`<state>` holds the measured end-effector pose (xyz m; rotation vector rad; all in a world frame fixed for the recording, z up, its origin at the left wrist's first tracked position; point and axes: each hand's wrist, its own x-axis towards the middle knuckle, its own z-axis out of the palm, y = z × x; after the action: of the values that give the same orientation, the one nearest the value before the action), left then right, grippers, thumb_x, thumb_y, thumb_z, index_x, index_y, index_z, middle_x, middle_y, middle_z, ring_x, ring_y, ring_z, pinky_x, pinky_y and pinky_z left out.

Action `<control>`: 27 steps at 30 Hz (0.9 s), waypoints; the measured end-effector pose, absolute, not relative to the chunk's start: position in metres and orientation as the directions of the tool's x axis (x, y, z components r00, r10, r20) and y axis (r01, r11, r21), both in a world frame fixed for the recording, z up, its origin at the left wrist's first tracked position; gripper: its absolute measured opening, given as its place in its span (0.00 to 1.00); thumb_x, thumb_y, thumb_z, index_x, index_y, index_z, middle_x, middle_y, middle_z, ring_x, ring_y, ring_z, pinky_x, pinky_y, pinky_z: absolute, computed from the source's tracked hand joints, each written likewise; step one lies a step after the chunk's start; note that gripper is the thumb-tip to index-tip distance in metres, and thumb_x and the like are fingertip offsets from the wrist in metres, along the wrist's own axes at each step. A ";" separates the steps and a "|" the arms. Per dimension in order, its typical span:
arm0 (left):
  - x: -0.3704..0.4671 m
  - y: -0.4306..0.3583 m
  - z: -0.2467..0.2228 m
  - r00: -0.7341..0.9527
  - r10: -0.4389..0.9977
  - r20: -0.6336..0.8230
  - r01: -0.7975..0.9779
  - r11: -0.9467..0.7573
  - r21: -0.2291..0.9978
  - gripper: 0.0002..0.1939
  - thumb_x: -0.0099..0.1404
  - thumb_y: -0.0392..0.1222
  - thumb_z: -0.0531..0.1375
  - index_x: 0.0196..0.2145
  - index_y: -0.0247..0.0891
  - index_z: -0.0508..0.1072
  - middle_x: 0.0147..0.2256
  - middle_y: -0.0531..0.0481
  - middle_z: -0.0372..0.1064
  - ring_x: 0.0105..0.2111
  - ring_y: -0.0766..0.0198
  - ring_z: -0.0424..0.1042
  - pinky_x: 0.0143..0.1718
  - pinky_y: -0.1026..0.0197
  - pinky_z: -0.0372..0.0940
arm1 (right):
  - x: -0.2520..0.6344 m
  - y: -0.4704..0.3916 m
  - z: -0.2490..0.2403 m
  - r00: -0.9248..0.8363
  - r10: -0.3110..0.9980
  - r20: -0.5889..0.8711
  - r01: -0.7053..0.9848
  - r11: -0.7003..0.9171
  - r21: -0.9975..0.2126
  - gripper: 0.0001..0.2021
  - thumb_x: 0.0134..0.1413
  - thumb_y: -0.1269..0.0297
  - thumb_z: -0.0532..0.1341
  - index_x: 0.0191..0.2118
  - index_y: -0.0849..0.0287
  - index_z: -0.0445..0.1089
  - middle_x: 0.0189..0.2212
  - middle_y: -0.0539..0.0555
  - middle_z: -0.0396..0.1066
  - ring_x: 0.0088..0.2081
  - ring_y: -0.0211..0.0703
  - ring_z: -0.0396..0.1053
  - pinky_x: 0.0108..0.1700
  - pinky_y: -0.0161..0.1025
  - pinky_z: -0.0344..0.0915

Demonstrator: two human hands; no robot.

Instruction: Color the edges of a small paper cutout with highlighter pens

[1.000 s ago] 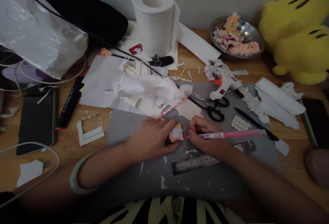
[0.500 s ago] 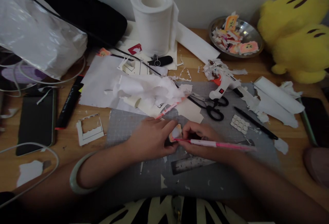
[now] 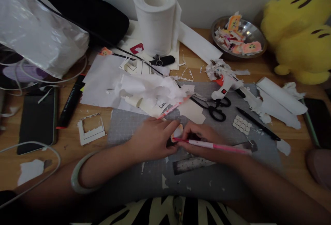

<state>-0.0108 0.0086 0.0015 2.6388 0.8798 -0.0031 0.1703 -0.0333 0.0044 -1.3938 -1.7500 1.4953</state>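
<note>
Between my hands is a small orange-and-white paper piece (image 3: 177, 132), low over the grey cutting mat (image 3: 124, 125). My left hand (image 3: 155, 137) pinches it from the left, thumb below and index finger above. My right hand (image 3: 203, 141) is closed around a pink marker (image 3: 219, 147) with a white band, and its red tip touches the paper piece's lower edge. Another pink-and-white marker (image 3: 172, 109) lies just beyond my left fingers. A steel ruler (image 3: 191, 164) rests on the mat under my right hand, partly hidden by it.
Black-handled scissors (image 3: 217, 109), a white glue gun (image 3: 223, 89) and a black pen (image 3: 258, 123) lie beyond my right hand. Crumpled white paper (image 3: 150, 87) covers the mat's far side. Behind stand a tissue roll (image 3: 156, 21) and a metal bowl (image 3: 214, 42) of paper scraps.
The pink marker has shifted slightly left and its back end has dipped a little, with the tip still at the paper piece. My left hand keeps its hold.
</note>
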 end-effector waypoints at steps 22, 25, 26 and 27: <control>-0.011 0.010 0.001 0.814 0.567 -0.125 0.574 -0.751 0.326 0.17 0.53 0.47 0.56 0.40 0.38 0.63 0.30 0.51 0.71 0.31 0.57 0.71 0.31 0.57 0.62 | 0.170 -0.032 -0.001 -0.409 0.874 -0.262 0.343 -0.119 -0.932 0.08 0.45 0.62 0.63 0.27 0.59 0.64 0.26 0.47 0.67 0.27 0.32 0.64 0.28 0.30 0.58; -0.011 0.010 0.001 0.812 0.568 -0.130 0.576 -0.748 0.329 0.14 0.54 0.46 0.55 0.38 0.38 0.63 0.29 0.51 0.71 0.30 0.58 0.71 0.31 0.57 0.62 | 0.170 -0.032 0.000 -0.351 0.895 -0.275 0.347 -0.148 -0.926 0.08 0.47 0.61 0.62 0.28 0.59 0.64 0.25 0.46 0.67 0.26 0.32 0.63 0.27 0.30 0.57; -0.011 0.010 0.001 0.812 0.569 -0.129 0.576 -0.748 0.330 0.14 0.54 0.46 0.55 0.38 0.38 0.63 0.29 0.51 0.71 0.30 0.58 0.71 0.31 0.57 0.62 | 0.170 -0.032 0.001 -0.364 0.891 -0.272 0.350 -0.140 -0.926 0.07 0.47 0.62 0.62 0.29 0.59 0.64 0.25 0.46 0.67 0.27 0.32 0.63 0.28 0.30 0.58; -0.011 0.010 0.001 0.813 0.568 -0.127 0.575 -0.749 0.329 0.15 0.54 0.47 0.55 0.38 0.38 0.63 0.29 0.51 0.71 0.30 0.58 0.71 0.31 0.57 0.62 | 0.170 -0.032 0.001 -0.392 0.880 -0.268 0.349 -0.127 -0.928 0.07 0.47 0.63 0.62 0.28 0.59 0.64 0.26 0.46 0.67 0.27 0.32 0.63 0.29 0.30 0.58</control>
<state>-0.0111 0.0100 0.0008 2.6435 0.8642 -0.0267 0.1702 -0.0323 0.0011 -1.3661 -1.6912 1.5394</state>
